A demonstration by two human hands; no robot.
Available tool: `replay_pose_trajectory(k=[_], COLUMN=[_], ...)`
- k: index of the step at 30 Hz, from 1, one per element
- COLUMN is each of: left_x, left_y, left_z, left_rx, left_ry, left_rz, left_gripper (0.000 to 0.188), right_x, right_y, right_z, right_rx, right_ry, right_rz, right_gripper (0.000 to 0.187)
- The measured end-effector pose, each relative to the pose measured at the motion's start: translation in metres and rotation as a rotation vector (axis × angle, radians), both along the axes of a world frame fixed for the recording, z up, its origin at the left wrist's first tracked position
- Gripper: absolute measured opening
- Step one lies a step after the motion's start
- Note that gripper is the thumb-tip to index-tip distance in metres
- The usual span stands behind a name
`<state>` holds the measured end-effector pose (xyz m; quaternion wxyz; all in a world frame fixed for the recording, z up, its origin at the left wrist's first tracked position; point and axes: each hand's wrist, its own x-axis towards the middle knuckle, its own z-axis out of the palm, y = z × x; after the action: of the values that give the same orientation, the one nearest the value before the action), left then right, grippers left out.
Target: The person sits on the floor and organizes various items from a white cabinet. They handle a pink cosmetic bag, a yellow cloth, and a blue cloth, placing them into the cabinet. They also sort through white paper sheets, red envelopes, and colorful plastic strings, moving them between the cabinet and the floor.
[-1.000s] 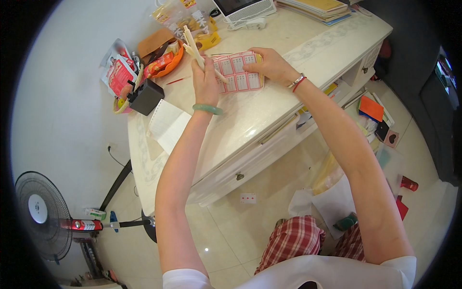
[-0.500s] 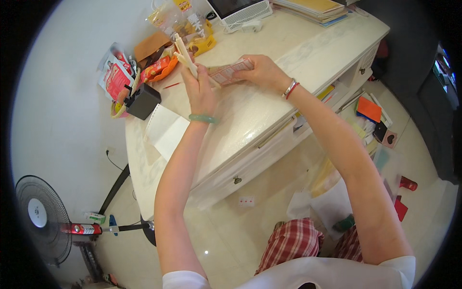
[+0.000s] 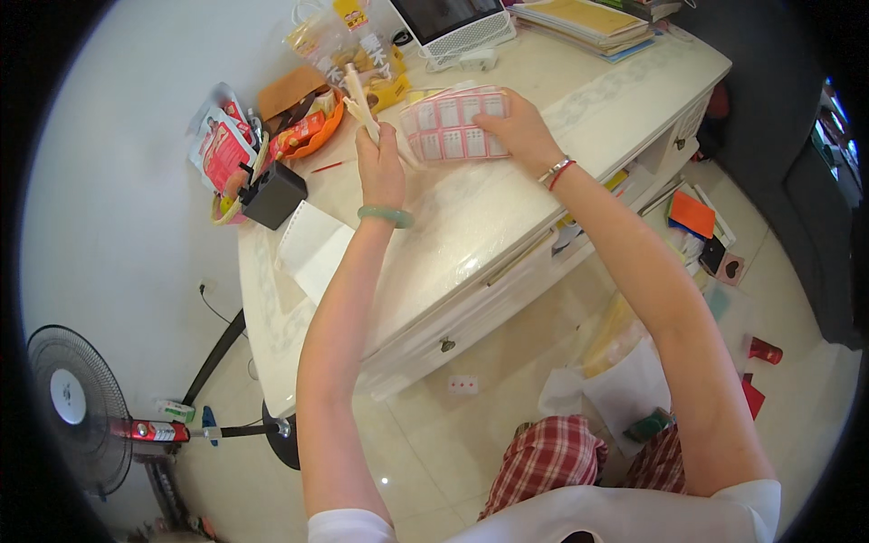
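Note:
Over the white desk, my right hand pinches the right end of a pink-and-white label sheet. Its face shows a grid of pink-framed boxes with small print, and more sheet edges show behind its upper edge. A cream-coloured bundle of thin pieces, seen edge-on, stands up from my left hand, whose fingers are closed round its lower end. What the pieces are I cannot make out. Below my left wrist lies a white perforated paper, partly covered by the forearm.
A black box, an orange basket and snack bags stand at the desk's left and back. A tablet and folders line the far edge. A fan stands left; papers litter the floor.
My right hand has moved slightly right and the label sheet has turned from a steep slant to face me, apart from my left hand. The cream bundle has shifted slightly right.

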<state>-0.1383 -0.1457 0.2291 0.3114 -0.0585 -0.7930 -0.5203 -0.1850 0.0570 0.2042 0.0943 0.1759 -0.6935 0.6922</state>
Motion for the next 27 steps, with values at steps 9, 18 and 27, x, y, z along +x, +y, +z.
replay_pose_trajectory(k=[9, 18, 27], left_x=[-0.058, -0.102, -0.102], left_y=[0.131, 0.218, 0.226], left_z=[-0.003, -0.013, -0.022], left_rx=[0.812, 0.804, 0.693], left_ry=[-0.357, -0.405, -0.25], left_rz=[-0.255, -0.173, -0.449], left_gripper=[0.029, 0.023, 0.032], right_x=[-0.032, -0.048, -0.044], right_y=[0.078, 0.19, 0.189], right_z=[0.007, 0.044, 0.014], right_rx=[-0.634, -0.016, 0.063], right_ry=[-0.219, -0.02, -0.093], right_rz=[-0.027, -0.273, -0.256], right_gripper=[0.03, 0.029, 0.028])
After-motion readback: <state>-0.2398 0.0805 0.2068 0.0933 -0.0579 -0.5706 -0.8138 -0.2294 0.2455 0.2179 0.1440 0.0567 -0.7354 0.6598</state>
